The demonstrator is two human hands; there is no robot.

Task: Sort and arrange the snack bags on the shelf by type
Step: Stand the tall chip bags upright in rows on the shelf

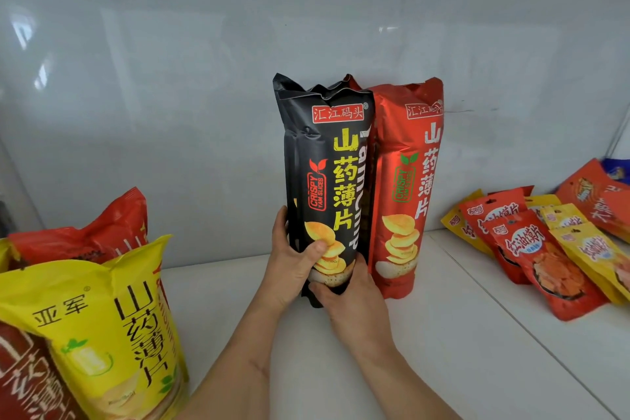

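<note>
1. Both hands hold the black yam-slice bag (327, 181) low down, near its base. The left hand (293, 262) wraps the bag's left side with its thumb pressed on the front, and the right hand (354, 303) cups the bottom right corner, fingers curled round it.
2. The black bag stands upright on the white shelf (460, 334), mid-scene, close to the far wall. It is pressed against the red yam-slice bag (405, 187) just to its right; another pack seems wedged between or behind them, though which kind I cannot tell.
3. As I judge it, the step in hand is seating the black bag squarely beside its red sibling. To do it well, keep the grip low, settle the base flat before letting go, and ease off one hand at a time so the tall bag does not topple.
4. At the near left sit a yellow yam-chip bag (102, 327) and red bags behind and beside it, well apart from the pair.
5. At the far right, small red and yellow packets (545, 256) lie flat, overlapping in a loose heap, with larger orange-red bags (593, 201) beyond them.
6. That heap limits how far the upright row can grow rightward.
</note>
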